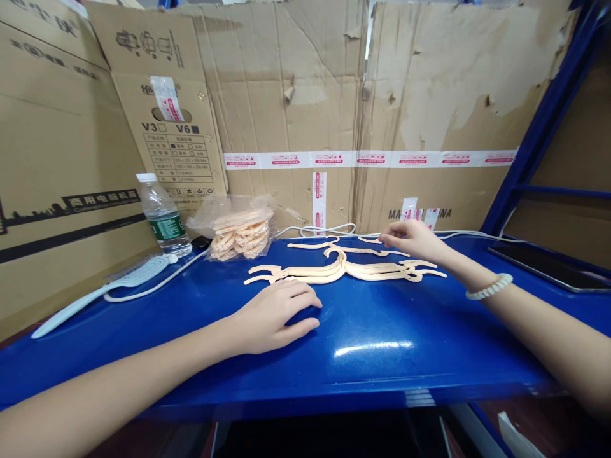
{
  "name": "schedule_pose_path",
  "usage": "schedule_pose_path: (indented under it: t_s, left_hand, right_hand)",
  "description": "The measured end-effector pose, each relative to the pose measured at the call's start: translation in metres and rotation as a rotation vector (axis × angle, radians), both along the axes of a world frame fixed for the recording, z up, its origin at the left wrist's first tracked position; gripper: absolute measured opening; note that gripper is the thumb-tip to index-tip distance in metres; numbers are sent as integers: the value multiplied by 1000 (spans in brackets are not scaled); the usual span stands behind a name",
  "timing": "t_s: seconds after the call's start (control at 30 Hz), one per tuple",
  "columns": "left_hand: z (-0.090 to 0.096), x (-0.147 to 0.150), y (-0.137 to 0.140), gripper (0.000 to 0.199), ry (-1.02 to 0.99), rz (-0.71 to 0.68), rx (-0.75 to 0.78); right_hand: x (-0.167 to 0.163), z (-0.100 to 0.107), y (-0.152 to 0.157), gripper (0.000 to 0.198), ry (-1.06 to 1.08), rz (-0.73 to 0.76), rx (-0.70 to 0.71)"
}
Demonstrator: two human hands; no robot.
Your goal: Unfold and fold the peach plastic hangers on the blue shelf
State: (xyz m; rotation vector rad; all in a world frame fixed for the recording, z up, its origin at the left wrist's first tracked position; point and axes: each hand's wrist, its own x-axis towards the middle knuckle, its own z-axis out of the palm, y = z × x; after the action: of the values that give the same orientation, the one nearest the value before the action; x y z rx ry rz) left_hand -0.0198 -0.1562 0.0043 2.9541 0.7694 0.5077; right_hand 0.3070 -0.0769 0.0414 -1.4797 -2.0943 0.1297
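On the blue table lies a flat, pale carved-wood scroll arrangement (315,272), built of long curved strips that meet in the middle under an upright curl. My left hand (279,315) rests just in front of its left half, fingers stretched out and apart, holding nothing. Behind the right half, my right hand (413,240) is raised slightly with thumb and fingers pinched together. A short pale wooden strip (368,240) reaches out to the left from those fingertips. Another loose curved strip (310,245) lies behind the arrangement at left.
A clear bag of pale wooden pieces (241,232) stands at the back left, beside a water bottle (165,219). A light-blue hairbrush (109,286) and white cable lie at left. A dark tablet (554,267) is at right. Cardboard (286,114) walls the back.
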Motion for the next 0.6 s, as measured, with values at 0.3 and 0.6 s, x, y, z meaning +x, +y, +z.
schedule_pose_path:
  t_s: [0.3,0.6]
  left_hand:
    - [-2,-1,1,22,-10,-13,18]
    - [-3,-1,2,21,-8,-8,16]
  right_hand:
    - [12,-2,8,29,-28,-59,20]
    - [49,-28,60,35,-255,-66,-10]
